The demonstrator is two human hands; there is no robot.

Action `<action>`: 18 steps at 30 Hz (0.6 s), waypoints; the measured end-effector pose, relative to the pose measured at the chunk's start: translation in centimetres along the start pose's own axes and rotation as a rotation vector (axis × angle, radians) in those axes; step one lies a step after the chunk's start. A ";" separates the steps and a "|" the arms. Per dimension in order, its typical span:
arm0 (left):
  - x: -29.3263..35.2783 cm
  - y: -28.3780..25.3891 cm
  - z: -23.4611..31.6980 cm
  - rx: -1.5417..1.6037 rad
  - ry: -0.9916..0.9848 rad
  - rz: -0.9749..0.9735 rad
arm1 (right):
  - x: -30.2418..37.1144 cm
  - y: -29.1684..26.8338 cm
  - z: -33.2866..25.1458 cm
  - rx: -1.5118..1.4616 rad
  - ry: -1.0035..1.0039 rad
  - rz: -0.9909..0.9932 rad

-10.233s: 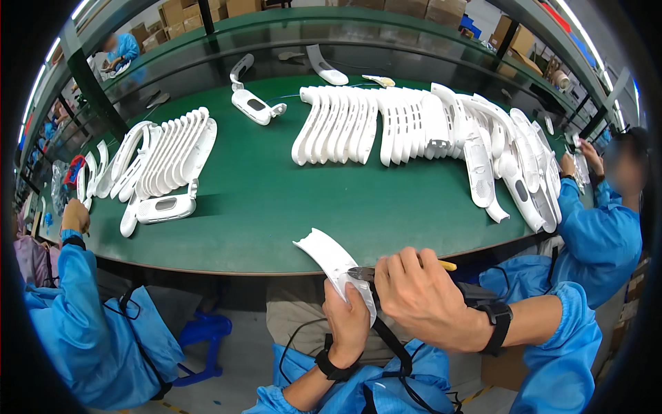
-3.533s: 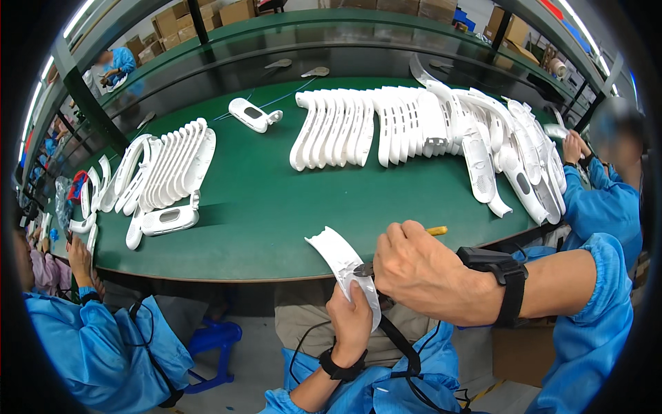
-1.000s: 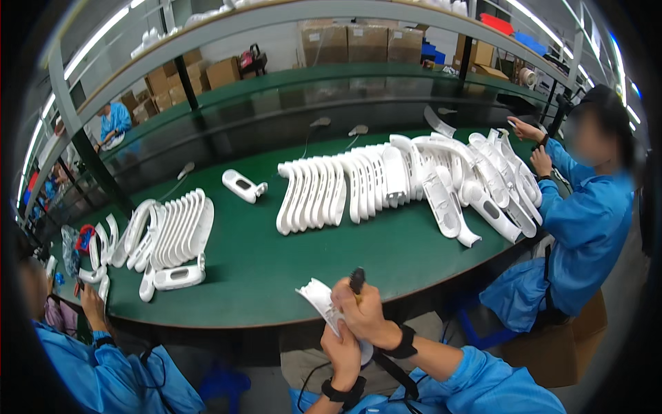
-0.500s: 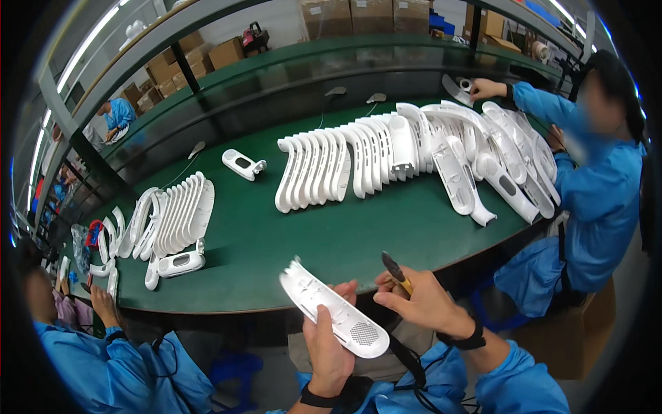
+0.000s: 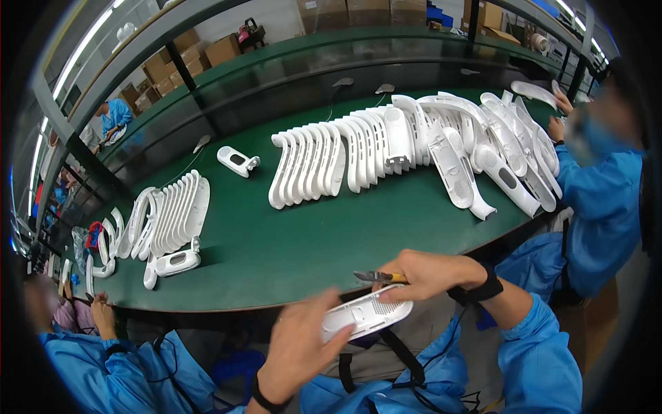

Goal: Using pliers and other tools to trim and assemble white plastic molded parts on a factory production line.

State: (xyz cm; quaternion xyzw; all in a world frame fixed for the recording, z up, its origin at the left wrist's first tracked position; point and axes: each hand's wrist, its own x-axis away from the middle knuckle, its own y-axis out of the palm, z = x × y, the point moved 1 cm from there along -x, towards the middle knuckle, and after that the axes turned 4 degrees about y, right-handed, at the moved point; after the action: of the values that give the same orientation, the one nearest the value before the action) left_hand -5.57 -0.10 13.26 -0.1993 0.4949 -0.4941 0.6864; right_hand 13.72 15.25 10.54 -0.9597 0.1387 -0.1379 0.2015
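A long white plastic shell (image 5: 364, 316) with rounded ends and a patch of small holes is held level in front of me, just past the table's front edge. My left hand (image 5: 298, 345), partly blurred, grips its left end, with the thumb along the near edge and the fingers covering that end. At the right end, my right hand (image 5: 431, 276) is closed round side cutters (image 5: 376, 277) with dark jaws and a yellow handle. The jaws point left above the shell, and the right hand's fingers also touch its perforated end.
Rows of white shells (image 5: 303, 165) stand on the green table (image 5: 276, 248), with a looser pile (image 5: 476, 145) at right. A smaller stack (image 5: 179, 214) and single shell (image 5: 236, 161) lie left. Co-workers in blue sit at right (image 5: 607, 186) and left (image 5: 124, 372).
The shell has turned from slanting down rightward to nearly level, its perforated end now under my right hand. The cutters have swung from pointing up to pointing left. The right-hand co-worker's hands have shifted.
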 end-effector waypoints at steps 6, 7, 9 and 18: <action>3.6 7.5 -4.7 0.577 -0.455 -0.316 | -0.3 -1.1 -2.3 0.503 0.063 0.559; 4.5 8.4 -4.7 0.649 -0.533 -0.216 | 0.3 -1.1 -3.2 0.519 0.230 0.489; 5.7 9.8 -4.6 0.809 -0.667 -0.111 | 1.0 -0.5 -2.1 0.639 0.101 0.427; 4.6 9.9 -5.4 1.253 -0.913 -0.276 | 0.5 1.1 -3.0 1.332 -0.137 0.232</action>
State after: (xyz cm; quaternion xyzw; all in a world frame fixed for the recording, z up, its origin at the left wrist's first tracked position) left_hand -5.42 1.29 1.22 -0.0182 -0.2357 -0.6311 0.7388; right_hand 12.97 13.12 12.81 -0.6164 0.1134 -0.1102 0.7714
